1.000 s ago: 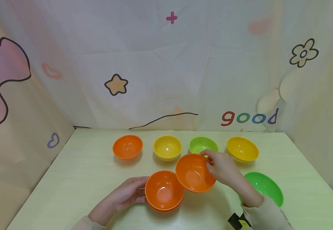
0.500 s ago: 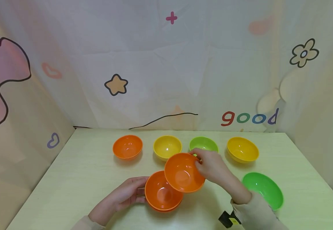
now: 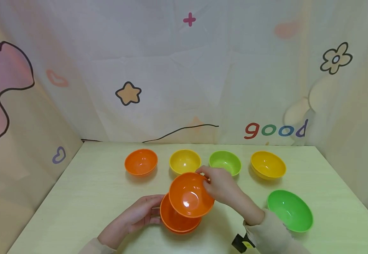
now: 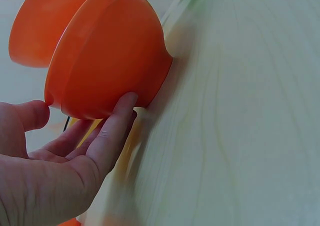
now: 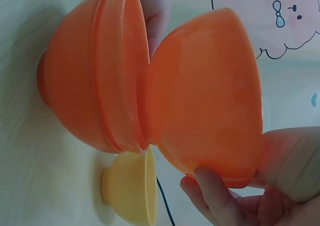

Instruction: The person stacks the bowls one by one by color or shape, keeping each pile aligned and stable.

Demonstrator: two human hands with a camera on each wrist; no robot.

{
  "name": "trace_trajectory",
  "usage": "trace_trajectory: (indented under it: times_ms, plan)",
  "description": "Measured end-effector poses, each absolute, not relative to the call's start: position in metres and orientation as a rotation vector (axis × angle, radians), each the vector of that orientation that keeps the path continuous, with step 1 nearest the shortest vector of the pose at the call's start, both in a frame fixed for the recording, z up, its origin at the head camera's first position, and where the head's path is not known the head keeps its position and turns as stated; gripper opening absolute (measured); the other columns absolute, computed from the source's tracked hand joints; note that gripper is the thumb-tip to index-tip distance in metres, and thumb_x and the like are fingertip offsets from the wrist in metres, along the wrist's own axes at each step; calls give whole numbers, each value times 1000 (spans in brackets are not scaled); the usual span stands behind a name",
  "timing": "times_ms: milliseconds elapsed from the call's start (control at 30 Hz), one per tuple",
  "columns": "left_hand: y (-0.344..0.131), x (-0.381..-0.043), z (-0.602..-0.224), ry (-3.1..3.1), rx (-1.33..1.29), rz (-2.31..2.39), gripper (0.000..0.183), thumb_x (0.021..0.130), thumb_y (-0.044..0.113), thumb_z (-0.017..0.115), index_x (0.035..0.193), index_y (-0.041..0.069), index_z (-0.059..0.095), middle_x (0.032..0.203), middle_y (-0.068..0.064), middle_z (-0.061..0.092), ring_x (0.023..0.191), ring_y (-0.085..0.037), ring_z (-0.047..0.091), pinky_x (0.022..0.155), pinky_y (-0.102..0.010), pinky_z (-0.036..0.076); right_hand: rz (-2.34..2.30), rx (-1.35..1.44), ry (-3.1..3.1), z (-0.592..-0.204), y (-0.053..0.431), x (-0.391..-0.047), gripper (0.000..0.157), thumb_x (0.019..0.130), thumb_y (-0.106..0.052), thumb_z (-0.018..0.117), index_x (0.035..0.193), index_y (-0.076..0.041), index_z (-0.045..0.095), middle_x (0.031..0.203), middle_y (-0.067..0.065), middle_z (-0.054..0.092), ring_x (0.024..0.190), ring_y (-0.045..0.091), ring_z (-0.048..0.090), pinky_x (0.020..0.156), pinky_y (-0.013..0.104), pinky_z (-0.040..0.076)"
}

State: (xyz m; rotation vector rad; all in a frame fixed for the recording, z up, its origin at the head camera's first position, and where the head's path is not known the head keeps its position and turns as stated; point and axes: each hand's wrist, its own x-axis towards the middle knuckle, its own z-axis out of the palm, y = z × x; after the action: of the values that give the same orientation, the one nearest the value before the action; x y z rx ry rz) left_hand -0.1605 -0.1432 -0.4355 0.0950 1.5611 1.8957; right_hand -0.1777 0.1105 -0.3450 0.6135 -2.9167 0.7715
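Observation:
Two nested orange bowls (image 3: 175, 219) stand on the table. My left hand (image 3: 143, 213) rests against their left side; the left wrist view shows its extended fingers (image 4: 112, 136) touching the outer wall and its thumb near the rim. Above the stack, my right hand (image 3: 221, 186) pinches another orange bowl (image 3: 191, 194) by its right rim, tilted, its inside toward the head camera. In the right wrist view the held bowl (image 5: 205, 93) has its base at the mouth of the stack (image 5: 82, 81); whether they touch I cannot tell.
Along the back stand an orange bowl (image 3: 141, 163), a yellow bowl (image 3: 185, 162), a light green bowl (image 3: 225, 162) and a deeper yellow bowl (image 3: 268, 165). A green bowl (image 3: 290, 211) sits at the right. A printed cloth (image 3: 177, 77) encloses the table's back and sides.
My right hand has carried the held orange bowl leftward, from beside the stack to over it, uncovering more of the green bowls. The left hand and the stack have stayed in place.

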Motion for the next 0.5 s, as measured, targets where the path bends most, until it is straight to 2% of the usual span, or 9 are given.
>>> trace_trajectory:
  times_ms: [500]
  plan:
    - [-143, -162, -436, 1590, 86, 1878, 55, 94, 38, 49, 133, -2, 45, 119, -12, 61, 95, -20, 63, 83, -37, 52, 789, 708, -2926, -355, 95, -175, 26, 79, 1, 62, 101, -11, 67, 67, -4, 54, 54, 11, 42, 46, 19, 34]
